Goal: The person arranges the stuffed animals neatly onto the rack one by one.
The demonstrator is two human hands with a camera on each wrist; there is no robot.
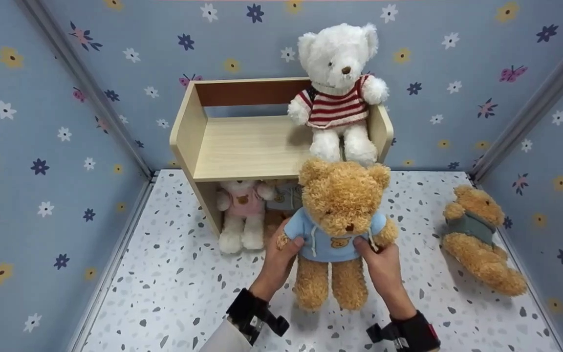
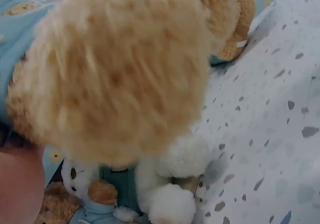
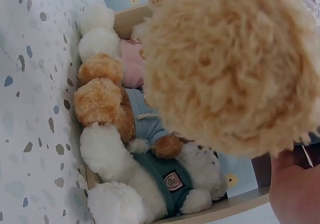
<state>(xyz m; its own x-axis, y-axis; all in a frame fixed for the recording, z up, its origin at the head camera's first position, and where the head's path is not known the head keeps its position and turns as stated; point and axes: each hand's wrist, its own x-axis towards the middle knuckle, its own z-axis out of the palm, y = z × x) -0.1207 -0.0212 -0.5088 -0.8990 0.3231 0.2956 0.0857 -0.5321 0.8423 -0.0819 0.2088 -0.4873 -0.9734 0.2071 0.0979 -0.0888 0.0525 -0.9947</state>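
In the head view, a tan teddy bear in a light blue hoodie [image 1: 342,195] is held upright in front of the shelf, facing the camera. My left hand [image 1: 276,261] grips one side of it below the arm, thumb on the front of the hoodie. On the other side my right hand [image 1: 384,269] grips it likewise, its thumb beside the bear badge. Both wrist views are largely filled by the bear's furry legs [image 2: 115,74], with part of my left hand [image 2: 20,184] and of my right hand [image 3: 300,194] at the edges.
A white bear in a striped sweater [image 1: 335,107] sits at the right of the wooden shelf's top level [image 1: 247,146]. Below sit a pink-shirted white bear [image 1: 245,210], a blue-clad brown bear [image 3: 102,99] and a green-clad white bear [image 3: 170,179]. Another brown bear [image 1: 477,239] leans at the right wall.
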